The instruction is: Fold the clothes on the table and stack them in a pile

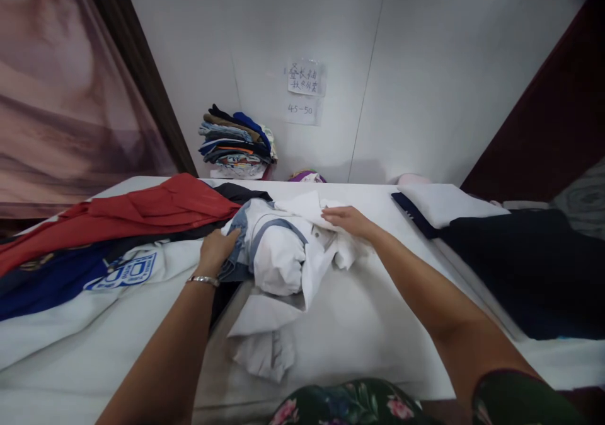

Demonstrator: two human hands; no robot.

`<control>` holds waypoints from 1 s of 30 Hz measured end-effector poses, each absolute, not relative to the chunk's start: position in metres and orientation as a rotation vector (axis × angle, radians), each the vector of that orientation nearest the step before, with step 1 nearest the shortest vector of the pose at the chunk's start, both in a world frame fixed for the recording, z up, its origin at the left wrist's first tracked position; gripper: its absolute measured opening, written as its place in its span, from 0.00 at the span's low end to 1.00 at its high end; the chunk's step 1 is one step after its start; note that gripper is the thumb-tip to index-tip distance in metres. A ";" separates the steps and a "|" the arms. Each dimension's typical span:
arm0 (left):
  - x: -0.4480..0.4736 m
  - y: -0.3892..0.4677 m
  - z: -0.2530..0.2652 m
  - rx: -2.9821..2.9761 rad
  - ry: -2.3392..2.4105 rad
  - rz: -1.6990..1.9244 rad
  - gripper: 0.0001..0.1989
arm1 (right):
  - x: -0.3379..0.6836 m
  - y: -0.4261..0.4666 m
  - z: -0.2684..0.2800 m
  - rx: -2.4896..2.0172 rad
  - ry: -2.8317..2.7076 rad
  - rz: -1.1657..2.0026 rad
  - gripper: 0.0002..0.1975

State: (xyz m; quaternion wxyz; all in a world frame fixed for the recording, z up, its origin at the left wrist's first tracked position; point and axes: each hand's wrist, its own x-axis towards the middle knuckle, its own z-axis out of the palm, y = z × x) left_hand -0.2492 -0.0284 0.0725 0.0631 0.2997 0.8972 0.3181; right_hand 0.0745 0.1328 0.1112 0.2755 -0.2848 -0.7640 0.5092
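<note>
A crumpled white cloth garment with blue-grey trim (pixel 278 258) lies on the white surface (pixel 368 330) between the hands. The right hand's (pixel 347 218) grip is loose, fingers extended; the left hand's (pixel 217 251) I cannot tell. Uneven tugging could crease it.

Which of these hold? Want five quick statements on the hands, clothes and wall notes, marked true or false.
1. The left hand touches bunched white-and-blue clothing. True.
2. A bracelet is on the right wrist. False: the silver-coloured metal bracelet is on the left wrist.
3. The right hand touches white cloth. True.
4. Red clothing lies right of both hands. False: the red cloth garment lies toward the left.
5. The lower white paper note reads 45-50. True.
</note>
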 end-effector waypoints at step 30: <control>-0.138 -0.065 0.075 1.654 2.228 1.235 0.36 | 0.051 0.169 0.141 -0.856 -1.972 1.170 0.42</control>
